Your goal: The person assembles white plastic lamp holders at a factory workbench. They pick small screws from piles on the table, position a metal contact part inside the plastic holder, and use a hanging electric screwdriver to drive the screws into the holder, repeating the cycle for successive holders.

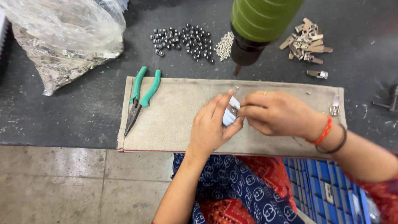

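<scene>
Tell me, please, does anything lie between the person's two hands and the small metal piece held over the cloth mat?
Nothing visible does: the left hand and the right hand both already pinch the small metal piece directly, above the cloth mat.

The small metal part (233,110) pinched between the left hand (213,126) and right hand (275,113) is mostly covered by fingers; its shape cannot be told. The green tool (259,25) and the plastic bag (62,37) run off the top edge. The blue crate (327,186) is cut off at the bottom. The dark beads (182,41) are too small to make out.
</scene>
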